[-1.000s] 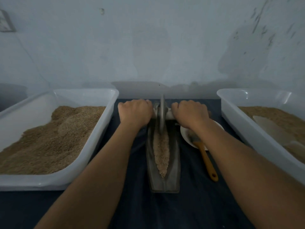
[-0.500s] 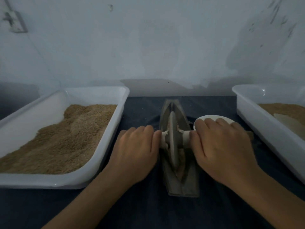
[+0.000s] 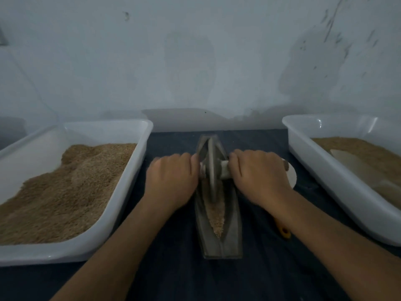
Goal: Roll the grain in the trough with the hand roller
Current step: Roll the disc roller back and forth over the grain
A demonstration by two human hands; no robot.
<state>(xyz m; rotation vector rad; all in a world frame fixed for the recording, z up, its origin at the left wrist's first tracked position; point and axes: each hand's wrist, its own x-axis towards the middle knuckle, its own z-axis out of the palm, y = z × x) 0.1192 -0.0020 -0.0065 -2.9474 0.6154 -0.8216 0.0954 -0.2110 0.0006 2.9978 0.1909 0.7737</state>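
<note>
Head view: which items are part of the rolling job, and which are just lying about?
In use:
trough
grain in the trough
hand roller
left hand, gripping the roller handle
right hand, gripping the other handle

Lying about:
left tray of grain
right tray
white dish
orange-handled tool

A plain grain-processing workroom: a stained, bare plaster wall [image 3: 195, 61] rises behind a dark cloth-covered table [image 3: 173, 279], with white plastic tubs [image 3: 121, 203] of grain along its left and right edges.
</note>
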